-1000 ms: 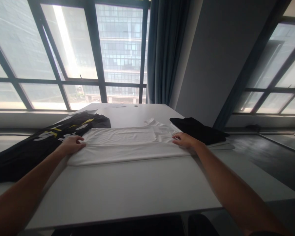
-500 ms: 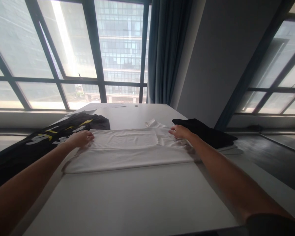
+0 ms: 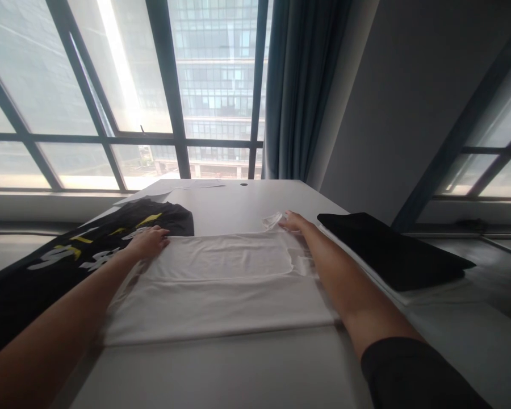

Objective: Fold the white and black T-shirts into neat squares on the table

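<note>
A white T-shirt (image 3: 221, 307) lies folded lengthwise across the table in front of me, its far part doubled over onto itself. At its far left corner, my left hand (image 3: 150, 243) has its fingers closed on the cloth edge. My right hand (image 3: 294, 221) is at the far right edge, beside a small crumpled bit of white cloth that sticks out, and its fingers look pinched on the fabric there. My right forearm covers part of the shirt's right end.
The white table (image 3: 221, 369) carries a black garment (image 3: 111, 238) with white and yellow print on the left. On the right, a folded black cloth (image 3: 387, 247) lies over white layers. Papers (image 3: 149, 196) rest at the back left, before windows and a blue curtain (image 3: 304, 85).
My right hand has moved to the shirt's far edge, by the protruding bit of cloth. My left hand stays at the left corner. The view has shifted, and the shirt appears nearer.
</note>
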{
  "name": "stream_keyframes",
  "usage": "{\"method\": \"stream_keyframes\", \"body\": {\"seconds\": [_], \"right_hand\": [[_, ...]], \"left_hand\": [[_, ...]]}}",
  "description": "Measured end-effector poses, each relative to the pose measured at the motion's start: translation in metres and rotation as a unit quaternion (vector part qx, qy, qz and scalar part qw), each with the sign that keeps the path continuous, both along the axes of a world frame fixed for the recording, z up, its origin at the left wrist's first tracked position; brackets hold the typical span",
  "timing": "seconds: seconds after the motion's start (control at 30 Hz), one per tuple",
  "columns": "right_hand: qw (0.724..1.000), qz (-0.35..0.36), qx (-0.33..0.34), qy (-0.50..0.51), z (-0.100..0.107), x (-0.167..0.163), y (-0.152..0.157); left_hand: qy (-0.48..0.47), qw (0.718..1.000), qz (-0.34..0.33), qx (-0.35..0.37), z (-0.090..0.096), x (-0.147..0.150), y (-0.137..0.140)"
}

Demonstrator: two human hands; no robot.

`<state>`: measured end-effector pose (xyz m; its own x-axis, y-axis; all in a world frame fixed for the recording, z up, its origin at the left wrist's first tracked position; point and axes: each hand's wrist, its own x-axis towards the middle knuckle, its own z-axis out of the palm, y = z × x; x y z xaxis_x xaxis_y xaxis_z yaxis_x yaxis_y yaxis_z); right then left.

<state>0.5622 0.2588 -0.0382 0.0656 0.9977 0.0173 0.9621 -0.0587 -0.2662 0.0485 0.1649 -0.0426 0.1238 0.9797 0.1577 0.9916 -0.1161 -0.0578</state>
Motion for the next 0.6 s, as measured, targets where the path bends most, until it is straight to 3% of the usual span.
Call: {"method": "stream_keyframes", "body": {"seconds": [0.17,0.33,0.5,0.6], "right_hand": [[0.997,-0.008,0.033,0.073,-0.003,-0.012,0.017],[0.994,-0.017,0.052,0.098,0.013,-0.001,0.011],[0.972,-0.017,0.182,0.149,0.037,0.031,-0.036],[0.959,0.006,0.221,0.178,0.047,0.050,-0.080]], "left_hand": [[-0.007,1.000,-0.010,0.013,0.007,0.003,0.004],[-0.067,0.996,-0.012,0.049,0.020,0.002,-0.003],[-0.130,0.988,-0.002,0.085,0.033,0.000,-0.030],[-0.161,0.979,-0.021,0.124,0.038,-0.002,-0.055]]}}
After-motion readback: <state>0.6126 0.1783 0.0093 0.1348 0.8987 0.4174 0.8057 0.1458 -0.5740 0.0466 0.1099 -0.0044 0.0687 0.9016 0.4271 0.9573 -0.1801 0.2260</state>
